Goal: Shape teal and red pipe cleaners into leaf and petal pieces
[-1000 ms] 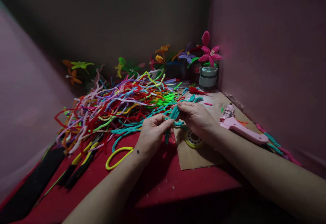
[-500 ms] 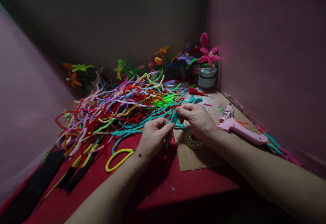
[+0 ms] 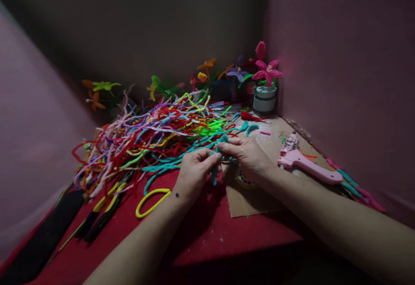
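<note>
Clock directions are taken from the hands, with twelve o'clock lying away from the person. The left hand (image 3: pixel 193 173) and right hand (image 3: pixel 251 155) meet near the centre, each pinching the same teal piece (image 3: pixel 223 140) between thumb and fingers. The teal piece stands between the fingertips, its upper part bent into a rounded form and a short end (image 3: pixel 214 177) hanging beneath the left hand. Judged from this, the piece is partly shaped; the loose end suggests that it is unfinished, though the fingers hide the join.

Just beyond, at one o'clock, two teal leaf-like pieces (image 3: pixel 252 128) (image 3: pixel 244 127) lie apart from the hands and look already formed. A large tangled heap of fuzzy stems (image 3: pixel 145 136) at ten o'clock appears mostly unworked. At four o'clock a spoked roll (image 3: pixel 245 180) is partly hidden by the right hand; it rests on a cardboard sheet (image 3: pixel 238 205). A pink glue gun (image 3: pixel 309 169) lies at three o'clock, pliers (image 3: pixel 108 209) and a yellow loop (image 3: pixel 140 206) at eight. Red cloth (image 3: pixel 207 237) covers the surface. Farther off, at one o'clock, a pink flower (image 3: pixel 268 71) stands above a grey pot (image 3: pixel 265 102); the dim room closes with a pinkish wall (image 3: pixel 340 60) at two o'clock.
</note>
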Demonstrator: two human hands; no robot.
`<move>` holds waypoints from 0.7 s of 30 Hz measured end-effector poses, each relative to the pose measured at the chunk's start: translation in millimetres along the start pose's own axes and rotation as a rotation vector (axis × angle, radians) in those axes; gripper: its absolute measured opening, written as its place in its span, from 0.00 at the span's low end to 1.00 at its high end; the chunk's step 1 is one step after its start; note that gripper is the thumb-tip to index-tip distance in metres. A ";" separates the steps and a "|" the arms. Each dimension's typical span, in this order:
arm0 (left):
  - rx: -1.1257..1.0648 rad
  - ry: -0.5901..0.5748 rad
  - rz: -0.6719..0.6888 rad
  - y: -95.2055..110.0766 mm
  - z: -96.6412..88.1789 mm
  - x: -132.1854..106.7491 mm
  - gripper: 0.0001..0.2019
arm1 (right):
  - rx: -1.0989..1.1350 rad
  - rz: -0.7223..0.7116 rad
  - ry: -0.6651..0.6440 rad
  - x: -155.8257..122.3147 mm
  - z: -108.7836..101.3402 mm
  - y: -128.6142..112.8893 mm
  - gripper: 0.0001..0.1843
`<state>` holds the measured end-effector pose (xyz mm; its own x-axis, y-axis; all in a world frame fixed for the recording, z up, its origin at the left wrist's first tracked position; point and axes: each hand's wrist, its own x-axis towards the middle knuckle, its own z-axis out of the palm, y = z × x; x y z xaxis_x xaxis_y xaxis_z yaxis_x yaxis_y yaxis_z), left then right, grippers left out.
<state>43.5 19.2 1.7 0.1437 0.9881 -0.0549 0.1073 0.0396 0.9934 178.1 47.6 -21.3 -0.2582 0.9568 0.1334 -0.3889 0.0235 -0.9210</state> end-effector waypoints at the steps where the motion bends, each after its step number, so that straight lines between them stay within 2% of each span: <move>1: -0.011 -0.019 -0.004 0.3 0.3 -0.4 0.11 | -0.012 -0.010 0.008 0.0 -0.5 1.1 0.09; 8: -0.098 -0.038 0.031 0.2 0.5 0.7 0.08 | 0.101 0.132 -0.028 -3.6 3.3 1.8 0.12; 11: -0.068 -0.057 0.050 -0.3 -0.6 2.2 0.09 | 0.105 0.126 0.030 -5.7 7.2 -2.0 0.11; 16: 0.105 0.091 0.136 -0.3 -4.2 5.0 0.09 | -0.050 0.097 0.122 -4.0 4.8 -4.3 0.08; 21: 0.133 0.127 0.205 -1.4 -5.5 6.3 0.08 | -0.052 0.128 0.068 -4.2 5.3 -4.8 0.06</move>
<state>38.8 26.1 0.5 0.0518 0.9845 0.1674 0.2180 -0.1747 0.9602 176.4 42.0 -15.5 -0.2413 0.9704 -0.0095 -0.3100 -0.0864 -0.9468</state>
